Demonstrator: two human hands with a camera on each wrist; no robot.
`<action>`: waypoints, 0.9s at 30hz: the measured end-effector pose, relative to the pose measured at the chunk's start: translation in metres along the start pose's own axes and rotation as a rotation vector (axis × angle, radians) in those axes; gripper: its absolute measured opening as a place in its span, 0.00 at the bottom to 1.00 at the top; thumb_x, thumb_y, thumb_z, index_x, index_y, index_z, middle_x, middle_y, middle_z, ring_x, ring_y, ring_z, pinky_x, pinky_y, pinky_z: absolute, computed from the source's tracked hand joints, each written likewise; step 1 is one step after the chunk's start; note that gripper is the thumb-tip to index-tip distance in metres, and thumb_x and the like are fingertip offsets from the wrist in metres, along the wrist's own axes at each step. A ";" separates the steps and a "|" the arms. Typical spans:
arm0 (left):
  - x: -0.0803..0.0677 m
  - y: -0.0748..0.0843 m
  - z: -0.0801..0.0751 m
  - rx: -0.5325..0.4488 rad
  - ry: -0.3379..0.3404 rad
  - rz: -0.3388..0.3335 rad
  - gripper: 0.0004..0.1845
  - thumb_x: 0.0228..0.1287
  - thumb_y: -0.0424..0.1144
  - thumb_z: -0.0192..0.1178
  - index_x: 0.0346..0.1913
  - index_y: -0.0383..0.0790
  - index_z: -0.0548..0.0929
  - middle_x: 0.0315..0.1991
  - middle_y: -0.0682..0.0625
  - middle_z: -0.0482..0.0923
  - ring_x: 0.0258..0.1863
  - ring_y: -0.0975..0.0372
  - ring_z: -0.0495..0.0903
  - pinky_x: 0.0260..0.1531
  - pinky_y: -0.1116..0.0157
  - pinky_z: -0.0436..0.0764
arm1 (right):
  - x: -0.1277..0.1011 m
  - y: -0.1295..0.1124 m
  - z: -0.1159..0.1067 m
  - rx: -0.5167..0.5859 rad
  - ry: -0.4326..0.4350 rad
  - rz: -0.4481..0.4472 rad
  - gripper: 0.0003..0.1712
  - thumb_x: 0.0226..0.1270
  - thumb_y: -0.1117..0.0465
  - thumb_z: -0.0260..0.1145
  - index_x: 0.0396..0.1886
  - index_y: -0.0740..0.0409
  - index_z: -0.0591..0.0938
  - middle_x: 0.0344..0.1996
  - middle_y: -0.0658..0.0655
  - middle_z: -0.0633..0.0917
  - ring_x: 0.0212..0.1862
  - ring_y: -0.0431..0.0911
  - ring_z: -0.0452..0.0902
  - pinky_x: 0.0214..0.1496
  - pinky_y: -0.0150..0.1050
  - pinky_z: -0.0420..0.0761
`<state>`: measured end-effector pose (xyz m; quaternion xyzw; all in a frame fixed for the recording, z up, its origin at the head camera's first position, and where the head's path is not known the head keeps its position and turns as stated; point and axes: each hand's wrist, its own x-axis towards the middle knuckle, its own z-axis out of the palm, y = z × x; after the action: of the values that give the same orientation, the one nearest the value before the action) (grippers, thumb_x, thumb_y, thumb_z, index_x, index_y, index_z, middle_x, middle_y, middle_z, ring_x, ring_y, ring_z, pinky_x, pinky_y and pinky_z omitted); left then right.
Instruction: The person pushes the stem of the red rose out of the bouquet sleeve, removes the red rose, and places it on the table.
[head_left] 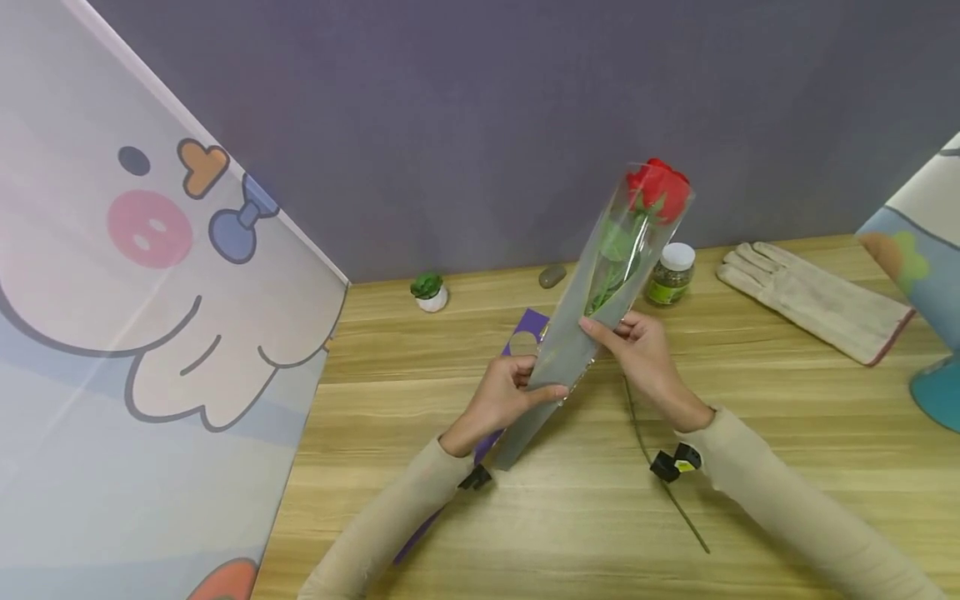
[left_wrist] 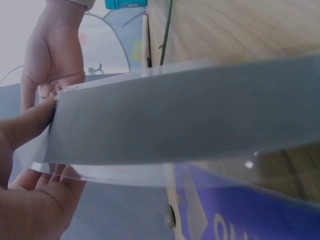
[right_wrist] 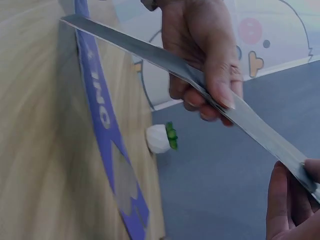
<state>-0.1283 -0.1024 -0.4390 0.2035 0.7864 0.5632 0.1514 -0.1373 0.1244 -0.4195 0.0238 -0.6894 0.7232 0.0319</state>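
A red rose [head_left: 658,190] with a green stem sits inside a long sleeve [head_left: 592,317], clear with a grey band, held tilted above the wooden table [head_left: 750,417]. My left hand [head_left: 542,377] pinches the sleeve's lower part, thumb on top. My right hand [head_left: 609,329] pinches it a little higher, below the leaves. In the left wrist view the grey sleeve [left_wrist: 190,115] crosses the frame with my left thumb [left_wrist: 25,125] on it. The right wrist view shows the left hand [right_wrist: 205,60] curled round the sleeve [right_wrist: 165,60].
A purple card [head_left: 528,329] lies under the sleeve and a bare stem [head_left: 660,475] beside my right forearm. Along the back stand a small potted plant [head_left: 429,292], a stone [head_left: 552,276], a jar [head_left: 671,273] and a glove [head_left: 813,302]. Cartoon panels [head_left: 150,292] flank both sides.
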 end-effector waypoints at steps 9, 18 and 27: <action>0.001 -0.003 -0.001 -0.008 -0.012 0.014 0.11 0.66 0.39 0.73 0.46 0.35 0.90 0.45 0.40 0.92 0.39 0.64 0.91 0.39 0.68 0.87 | 0.006 -0.017 -0.013 0.111 0.068 -0.040 0.05 0.72 0.64 0.71 0.40 0.48 0.89 0.32 0.39 0.93 0.36 0.29 0.87 0.39 0.24 0.84; 0.003 -0.001 -0.003 0.029 -0.012 0.013 0.13 0.65 0.40 0.74 0.49 0.37 0.90 0.47 0.42 0.92 0.41 0.65 0.90 0.40 0.69 0.87 | 0.009 -0.023 -0.019 0.145 0.066 -0.064 0.04 0.71 0.66 0.71 0.39 0.52 0.88 0.32 0.41 0.93 0.37 0.30 0.87 0.40 0.24 0.83; 0.000 -0.003 -0.006 0.075 -0.016 0.036 0.08 0.65 0.39 0.74 0.40 0.37 0.89 0.39 0.44 0.91 0.33 0.68 0.84 0.35 0.71 0.82 | 0.010 -0.026 -0.019 0.159 0.084 -0.068 0.09 0.70 0.69 0.70 0.35 0.49 0.88 0.31 0.41 0.93 0.36 0.32 0.89 0.38 0.26 0.86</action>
<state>-0.1309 -0.1080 -0.4400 0.2278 0.8020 0.5343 0.1398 -0.1446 0.1446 -0.3940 0.0194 -0.6265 0.7747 0.0835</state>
